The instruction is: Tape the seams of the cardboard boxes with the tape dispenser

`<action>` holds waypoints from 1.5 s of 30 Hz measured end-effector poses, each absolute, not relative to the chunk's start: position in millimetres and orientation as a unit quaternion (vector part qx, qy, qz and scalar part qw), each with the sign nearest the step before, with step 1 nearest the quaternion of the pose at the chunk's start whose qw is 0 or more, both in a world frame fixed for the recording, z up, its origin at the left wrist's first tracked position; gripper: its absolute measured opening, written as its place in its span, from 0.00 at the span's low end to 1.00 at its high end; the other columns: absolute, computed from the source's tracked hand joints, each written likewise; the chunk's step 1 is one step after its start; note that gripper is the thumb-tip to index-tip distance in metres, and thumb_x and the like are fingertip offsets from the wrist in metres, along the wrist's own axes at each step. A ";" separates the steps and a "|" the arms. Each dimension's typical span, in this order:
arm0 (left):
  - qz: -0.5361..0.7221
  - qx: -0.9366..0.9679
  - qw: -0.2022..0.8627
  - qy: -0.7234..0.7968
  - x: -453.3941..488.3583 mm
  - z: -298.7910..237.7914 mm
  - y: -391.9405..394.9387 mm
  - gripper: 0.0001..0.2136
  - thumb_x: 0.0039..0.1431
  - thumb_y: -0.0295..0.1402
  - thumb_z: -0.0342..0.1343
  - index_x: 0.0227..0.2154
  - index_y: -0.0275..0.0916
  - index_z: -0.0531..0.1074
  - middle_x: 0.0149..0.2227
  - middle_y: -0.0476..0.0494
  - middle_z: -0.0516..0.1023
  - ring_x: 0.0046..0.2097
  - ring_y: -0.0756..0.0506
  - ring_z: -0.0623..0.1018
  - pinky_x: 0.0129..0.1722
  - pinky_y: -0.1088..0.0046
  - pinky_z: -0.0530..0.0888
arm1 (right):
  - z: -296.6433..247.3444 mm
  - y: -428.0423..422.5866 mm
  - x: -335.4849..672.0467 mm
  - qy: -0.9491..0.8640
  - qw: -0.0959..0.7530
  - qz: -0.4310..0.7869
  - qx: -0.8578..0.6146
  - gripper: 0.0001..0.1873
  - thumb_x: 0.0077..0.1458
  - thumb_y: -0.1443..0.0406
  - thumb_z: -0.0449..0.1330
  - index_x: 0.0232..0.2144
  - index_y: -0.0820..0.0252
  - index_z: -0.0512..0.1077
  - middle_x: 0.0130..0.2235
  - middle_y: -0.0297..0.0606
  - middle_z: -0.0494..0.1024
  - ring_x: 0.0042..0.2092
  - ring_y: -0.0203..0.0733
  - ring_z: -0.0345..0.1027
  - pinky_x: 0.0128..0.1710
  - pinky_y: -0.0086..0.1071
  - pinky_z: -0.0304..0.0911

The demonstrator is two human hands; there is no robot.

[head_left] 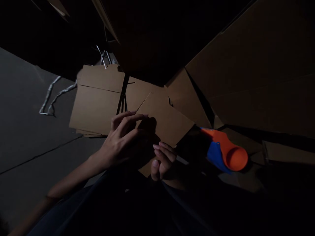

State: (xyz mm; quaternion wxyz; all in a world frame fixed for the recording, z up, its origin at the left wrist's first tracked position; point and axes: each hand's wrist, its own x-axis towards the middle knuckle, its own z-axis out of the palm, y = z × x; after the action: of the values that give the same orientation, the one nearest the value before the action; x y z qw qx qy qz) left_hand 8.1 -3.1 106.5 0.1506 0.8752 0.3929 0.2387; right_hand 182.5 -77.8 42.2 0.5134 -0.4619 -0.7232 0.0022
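Note:
My left hand [119, 141] is over a brown cardboard sheet [167, 118], its fingers spread and bent and nothing visible in them. A dark shadow falls on the sheet beside those fingertips. Closer to my body, my right hand [163, 160] is palm up near the sheet's lower edge. Its fingers are loosely curled, with the thumb apart from them, and I see nothing held. Just left of the sheet lies a stack of flat cardboard pieces [98, 101]. The space between the two hands is too dark to make out.
An orange plastic piece [236, 159] with a round cup shape lies at right, against a blue piece [216, 155]. Larger cardboard panels [258, 68] rise at the upper right. Twisted silvery strips [50, 95] lie on the grey floor [29, 124] at left. Lighting is very dim.

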 end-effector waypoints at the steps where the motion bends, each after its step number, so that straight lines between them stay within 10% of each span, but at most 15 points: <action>1: 0.240 0.875 0.150 0.392 8.3 106.6 -2.8 0.04 0.66 0.31 0.57 0.42 0.44 0.74 0.60 0.42 0.71 0.62 0.37 0.66 0.59 0.53 0.70 | 43.3 -77.4 183.2 -0.724 0.508 -0.001 -0.467 0.25 0.53 0.73 0.48 0.54 0.67 0.66 0.44 0.41 0.72 0.46 0.40 0.72 0.39 0.32 0.76; 45: 0.260 0.914 0.089 0.300 5.0 90.9 -9.5 0.09 0.67 0.27 0.49 0.48 0.38 0.69 0.47 0.38 0.78 0.58 0.41 0.71 0.51 0.63 0.74 | 46.7 -79.3 185.6 -0.759 0.485 -0.015 -0.435 0.15 0.58 0.72 0.47 0.41 0.64 0.72 0.42 0.39 0.73 0.48 0.36 0.71 0.44 0.27 0.74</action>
State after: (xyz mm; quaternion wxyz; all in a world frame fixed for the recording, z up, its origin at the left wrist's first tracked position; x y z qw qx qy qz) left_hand 5.0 -9.5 90.9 0.0894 0.9135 0.2996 0.2601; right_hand 185.6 -79.3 46.7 0.4846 -0.4349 -0.7588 -0.0150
